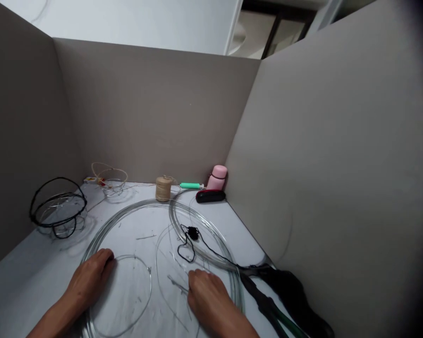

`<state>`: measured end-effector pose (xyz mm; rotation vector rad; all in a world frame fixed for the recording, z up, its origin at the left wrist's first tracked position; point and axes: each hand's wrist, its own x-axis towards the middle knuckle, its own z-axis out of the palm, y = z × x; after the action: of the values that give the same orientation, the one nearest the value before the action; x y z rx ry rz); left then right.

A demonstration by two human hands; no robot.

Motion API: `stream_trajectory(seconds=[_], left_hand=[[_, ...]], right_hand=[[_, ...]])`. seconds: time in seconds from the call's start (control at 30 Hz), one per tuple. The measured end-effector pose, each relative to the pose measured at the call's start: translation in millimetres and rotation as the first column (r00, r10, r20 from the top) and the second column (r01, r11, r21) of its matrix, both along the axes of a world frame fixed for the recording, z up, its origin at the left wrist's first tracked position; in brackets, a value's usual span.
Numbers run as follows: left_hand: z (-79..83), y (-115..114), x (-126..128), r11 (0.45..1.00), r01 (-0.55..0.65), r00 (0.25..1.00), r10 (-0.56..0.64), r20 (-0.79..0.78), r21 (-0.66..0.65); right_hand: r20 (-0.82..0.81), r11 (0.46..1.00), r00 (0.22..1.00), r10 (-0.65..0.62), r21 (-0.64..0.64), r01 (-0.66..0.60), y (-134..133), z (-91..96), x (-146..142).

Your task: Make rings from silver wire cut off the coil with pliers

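A coil of bare silver wire [144, 202] is lying flat on the white table [35, 267], with a smaller wire ring [150, 286] lying inside it. The left hand [90, 277] is resting over the coil's near-left arc, its fingers [105, 257] pressed together and curled downward; any grip on the wire cannot be determined. The right hand [207, 293] is resting inside the coil, its fingers [197, 277] pressed together just beside a short wire piece [178, 284]; any pinch cannot be determined. A black cord [186, 249] is lying across the coil. Long-handled pliers [268, 305] are lying to the right. A twine spool [163, 188], black wire frame [58, 206], and pink flask [216, 177] are standing farther back.
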<state>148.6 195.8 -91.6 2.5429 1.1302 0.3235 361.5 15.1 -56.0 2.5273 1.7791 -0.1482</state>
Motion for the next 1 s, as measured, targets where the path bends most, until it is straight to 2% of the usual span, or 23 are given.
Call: stream_trajectory(seconds=[0.13, 0.23, 0.3, 0.43, 0.5, 0.57, 0.77, 0.87, 1.0], left_hand=[[-4.7, 1.4, -0.7, 1.000, 0.029, 1.000, -0.029, -0.006, 0.008], [-7.1, 2.8, -1.7, 1.000, 0.025, 1.000, -0.025, -0.009, 0.010], [-8.2, 3.8, -2.5, 1.000, 0.027, 1.000, -0.027, -0.006, 0.005], [-9.4, 5.7, -3.8, 0.999, 0.031, 1.000, -0.031, -0.001, 0.013], [-10.1, 6.7, -4.6, 0.999, 0.030, 1.000, -0.030, 0.003, 0.029], [-11.3, 7.9, -5.7, 0.999, 0.033, 0.999, -0.034, 0.014, 0.041], [-10.0, 8.2, -7.1, 0.999, 0.043, 0.995, -0.045, 0.083, 0.033], [-2.3, 1.8, -2.7, 0.998, 0.069, 0.973, -0.070, 0.220, 0.013], [9.4, -10.0, 6.1, 0.994, 0.081, 0.887, -0.041, 0.461, -0.068]], right_hand=[[0.053, 1.000, 0.998, 0.016, 0.006, -0.016, -1.7, -8.5, -22.9], [0.036, 1.000, 0.999, 0.021, -0.022, -0.020, -2.5, -1.7, -29.7], [-0.028, 0.994, 0.995, -0.096, -0.047, 0.095, -3.9, 10.5, -17.0], [-0.006, 0.940, 0.940, -0.342, -0.011, 0.341, -14.1, 33.0, 40.8], [-0.038, 0.932, 0.931, -0.363, -0.021, 0.362, -19.8, 35.7, 63.0], [-0.077, 0.941, 0.937, -0.340, -0.039, 0.338, -21.6, 32.5, 69.7], [-0.028, 0.941, 0.943, -0.333, -0.082, 0.330, -9.2, 16.8, 43.7], [0.026, 0.936, 0.941, -0.339, -0.093, 0.340, -4.1, 13.7, 34.8], [0.089, 0.941, 0.944, -0.317, -0.095, 0.325, -0.3, 16.2, 22.3]])
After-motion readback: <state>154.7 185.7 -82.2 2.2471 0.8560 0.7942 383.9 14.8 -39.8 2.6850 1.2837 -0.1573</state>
